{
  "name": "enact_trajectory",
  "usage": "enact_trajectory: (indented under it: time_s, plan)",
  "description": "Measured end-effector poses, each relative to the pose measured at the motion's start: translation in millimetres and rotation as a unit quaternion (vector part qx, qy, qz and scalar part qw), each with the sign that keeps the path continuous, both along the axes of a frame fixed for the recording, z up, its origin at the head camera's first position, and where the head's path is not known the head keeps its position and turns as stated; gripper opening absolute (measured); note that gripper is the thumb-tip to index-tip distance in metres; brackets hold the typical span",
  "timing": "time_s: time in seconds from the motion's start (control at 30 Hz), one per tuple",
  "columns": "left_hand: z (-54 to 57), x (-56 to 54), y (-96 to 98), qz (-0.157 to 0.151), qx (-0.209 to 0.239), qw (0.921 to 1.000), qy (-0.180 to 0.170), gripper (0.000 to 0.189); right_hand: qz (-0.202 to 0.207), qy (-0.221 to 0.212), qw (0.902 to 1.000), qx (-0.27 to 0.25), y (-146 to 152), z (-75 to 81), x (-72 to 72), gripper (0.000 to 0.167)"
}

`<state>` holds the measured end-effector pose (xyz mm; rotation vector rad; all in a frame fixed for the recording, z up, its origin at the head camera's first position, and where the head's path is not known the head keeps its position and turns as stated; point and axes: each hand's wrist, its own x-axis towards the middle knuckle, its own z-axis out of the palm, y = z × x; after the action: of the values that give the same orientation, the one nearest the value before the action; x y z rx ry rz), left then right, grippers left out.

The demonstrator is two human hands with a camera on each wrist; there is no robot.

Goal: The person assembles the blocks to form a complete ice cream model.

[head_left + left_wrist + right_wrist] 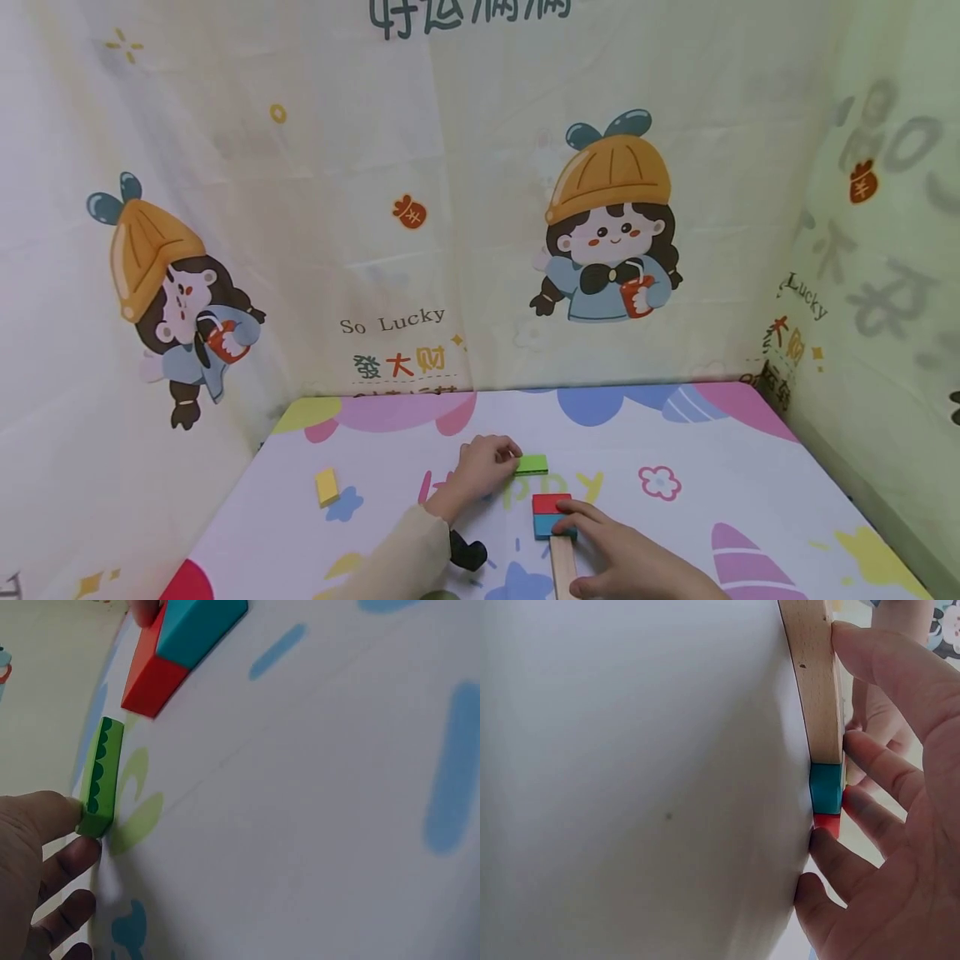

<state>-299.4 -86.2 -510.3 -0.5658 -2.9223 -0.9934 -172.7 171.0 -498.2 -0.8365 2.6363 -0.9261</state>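
Observation:
My left hand (483,464) pinches the near end of a green block (103,776) with a dark scalloped edge, thumb on its end and a finger below. My right hand (618,546) rests its fingertips along a row of blocks, with the fingers spread. A red block (551,503) lies flush against a blue block (546,527). Against the blue one sits the end of a long plain wooden block (562,568); the right thumb (855,646) touches its side. The green block lies on the table a short way beyond the red one.
A yellow block (327,487) lies at the left of the patterned tablecloth (652,446). A black strap-like object (468,552) is at the left wrist. Printed cloth walls (465,275) stand behind and on both sides of the table.

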Motion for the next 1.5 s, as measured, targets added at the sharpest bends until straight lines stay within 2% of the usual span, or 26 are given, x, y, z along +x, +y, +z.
enact_trajectory:
  time_s: [0.27,0.47,0.73,0.87,1.1,1.3,1.5]
  plan:
    - [1.0,6.9,11.7,-0.020,0.001,0.9997,-0.017,0.007,-0.009,-0.015,0.9998,0.011,0,1.5,-0.4,0.054]
    - [-1.1,13.3,16.7,-0.031,-0.012,0.9993,-0.019,0.007,-0.009,-0.011,0.9999,0.008,-2,1.7,0.6,0.054]
    - [-0.8,23.1,22.3,-0.049,-0.023,0.9986,-0.003,0.007,-0.010,-0.047,0.9988,0.008,0,4.1,-2.2,0.053]
    - [0.8,25.6,21.5,-0.045,-0.018,0.9988,-0.011,0.008,-0.011,-0.057,0.9983,0.010,0,3.9,-3.4,0.053]
    - [-3.7,26.0,13.7,-0.049,-0.020,0.9986,-0.004,0.013,-0.006,-0.046,0.9989,0.011,-1,0.1,-3.3,0.055]
    - [-7.9,26.9,-2.8,-0.030,-0.024,0.9992,0.013,0.011,-0.002,-0.023,0.9997,0.007,-2,-0.8,-1.6,0.054]
    - [-7.8,19.3,-28.6,-0.006,-0.047,0.9980,0.041,0.006,0.003,-0.018,0.9998,0.004,0,-1.7,-1.6,0.055]
